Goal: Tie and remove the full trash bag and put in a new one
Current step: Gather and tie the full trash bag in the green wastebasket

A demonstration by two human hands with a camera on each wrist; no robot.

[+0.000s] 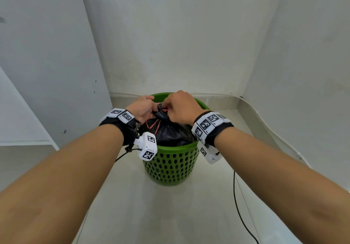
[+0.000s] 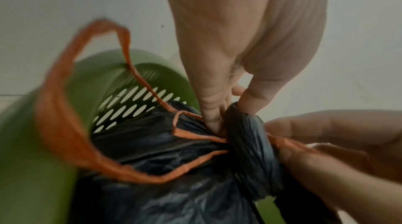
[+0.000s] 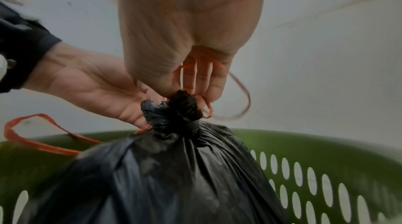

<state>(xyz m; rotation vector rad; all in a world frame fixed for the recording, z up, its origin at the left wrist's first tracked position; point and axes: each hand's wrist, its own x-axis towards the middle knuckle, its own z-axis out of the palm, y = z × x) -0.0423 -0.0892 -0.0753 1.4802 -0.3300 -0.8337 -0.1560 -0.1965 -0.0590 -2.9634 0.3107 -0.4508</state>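
A green perforated bin (image 1: 170,170) stands on the pale floor in a corner. Inside it sits a full black trash bag (image 1: 171,135), its neck gathered into a knot (image 1: 161,109) above the rim. My left hand (image 1: 144,107) pinches the knot (image 2: 250,143) from the left with thumb and fingers (image 2: 214,116). From the right, my right hand (image 1: 180,107) pinches an orange drawstring (image 3: 206,105) at the knot (image 3: 174,112), the string running over its fingers (image 3: 214,81). A second drawstring loop (image 2: 60,107) hangs free over the bin's left rim (image 3: 32,141).
White walls close in behind and to the right of the bin, and a white panel (image 1: 47,54) stands at the left. A black cable (image 1: 238,206) trails across the floor to the right of the bin. Open floor lies in front of it.
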